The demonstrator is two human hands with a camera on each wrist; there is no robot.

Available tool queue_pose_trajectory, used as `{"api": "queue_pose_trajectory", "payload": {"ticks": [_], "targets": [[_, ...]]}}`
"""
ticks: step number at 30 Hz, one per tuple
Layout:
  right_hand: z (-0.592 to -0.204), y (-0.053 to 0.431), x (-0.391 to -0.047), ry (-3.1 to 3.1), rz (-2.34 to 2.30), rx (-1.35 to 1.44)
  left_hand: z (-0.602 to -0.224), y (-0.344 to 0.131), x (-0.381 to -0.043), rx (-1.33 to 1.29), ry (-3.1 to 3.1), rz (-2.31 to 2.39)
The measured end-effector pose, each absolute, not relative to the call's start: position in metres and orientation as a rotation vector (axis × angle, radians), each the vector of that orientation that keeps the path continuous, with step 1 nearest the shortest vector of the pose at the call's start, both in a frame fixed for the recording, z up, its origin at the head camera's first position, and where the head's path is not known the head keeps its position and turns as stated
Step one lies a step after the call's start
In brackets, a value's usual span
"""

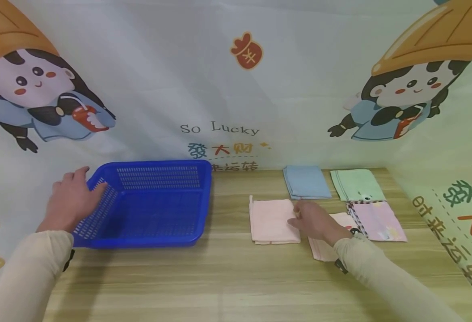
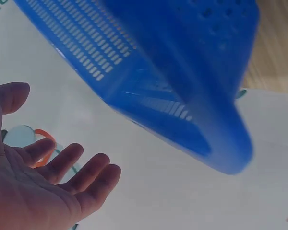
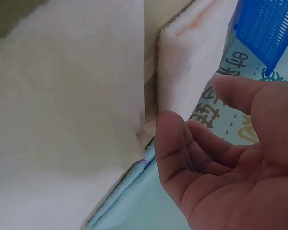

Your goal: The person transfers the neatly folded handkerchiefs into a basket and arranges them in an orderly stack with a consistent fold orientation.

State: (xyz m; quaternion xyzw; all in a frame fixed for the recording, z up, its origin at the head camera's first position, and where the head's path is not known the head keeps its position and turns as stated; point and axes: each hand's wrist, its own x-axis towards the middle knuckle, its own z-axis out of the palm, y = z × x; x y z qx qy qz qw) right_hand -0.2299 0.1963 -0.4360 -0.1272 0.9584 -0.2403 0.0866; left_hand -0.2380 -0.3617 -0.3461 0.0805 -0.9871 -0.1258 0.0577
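At the basket's left side is my left hand [image 1: 69,199], its fingers spread and nothing in its grasp. The blue plastic basket [image 1: 159,243] has slotted walls, and no contents show inside it. In the left wrist view the palm [image 2: 33,191] faces up, apart from the basket rim. My right hand [image 1: 314,221] hovers by the right edge of a folded pale pink towel [image 1: 274,221]. The right wrist view shows its fingers [image 3: 170,143] loosely bent, thumb apart, holding nothing. Another pale pink folded towel [image 1: 320,250], with a dark printed figure, lies partly hidden beneath that hand and wrist.
Behind the right hand lie a folded blue towel [image 1: 306,182] and a mint green one [image 1: 356,184]. A lilac towel with a checked edge [image 1: 382,221] is to the right. Printed cloth walls [image 1: 220,80] enclose the wooden table [image 1: 204,281] at the back and sides.
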Motion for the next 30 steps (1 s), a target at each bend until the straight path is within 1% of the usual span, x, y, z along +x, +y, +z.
{"api": "queue_pose_trajectory", "payload": {"ticks": [10, 23, 30], "targets": [[-0.438, 0.193, -0.226, 2.870, -0.654, -0.356, -0.353, -0.384, -0.231, 0.306, -3.076, -0.418], [-0.447, 0.189, -0.225, 2.883, -0.686, -0.293, -0.366, -0.412, -0.231, 0.153, -3.128, -0.439], [-0.447, 0.187, -0.224, 2.847, -0.756, -0.202, -0.372, -0.423, -0.231, 0.176, -3.103, -0.456]]}}
